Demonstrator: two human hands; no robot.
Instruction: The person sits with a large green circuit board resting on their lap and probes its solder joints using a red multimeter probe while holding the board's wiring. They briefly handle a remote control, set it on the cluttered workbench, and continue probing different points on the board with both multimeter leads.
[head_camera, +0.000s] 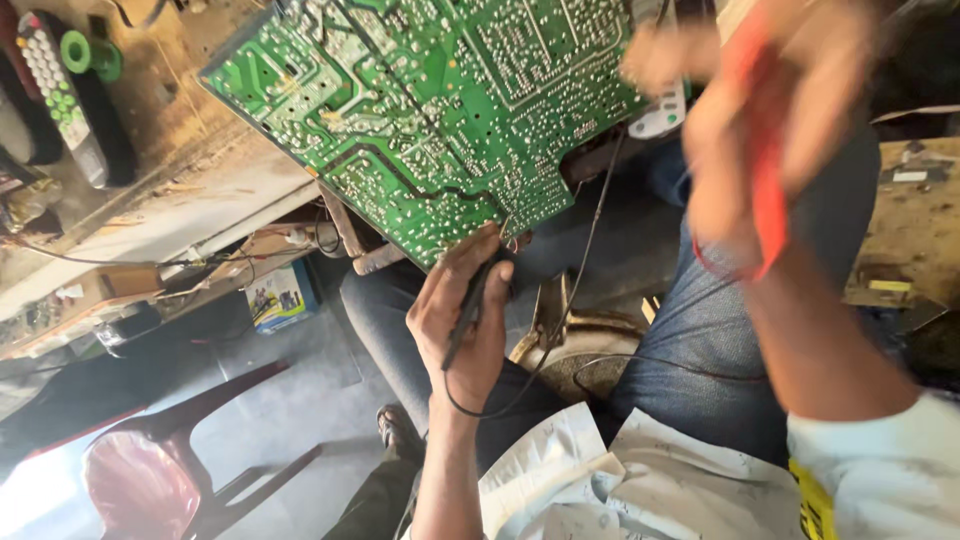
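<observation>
A large green circuit board (430, 100) lies solder side up across my lap and the bench edge. My left hand (462, 315) is closed around a black probe (470, 305) with a black wire trailing from it; the tip touches the board's near corner. My right hand (770, 130), blurred by motion, is raised over the board's right end and grips a red probe (765, 190). A thin red wire runs down from it across my jeans.
A grey remote control (60, 95) with coloured buttons and a green tape roll (85, 50) lie on the worn bench at upper left. A red plastic chair (170, 460) stands on the floor at lower left. A cluttered wooden shelf (915, 220) is at right.
</observation>
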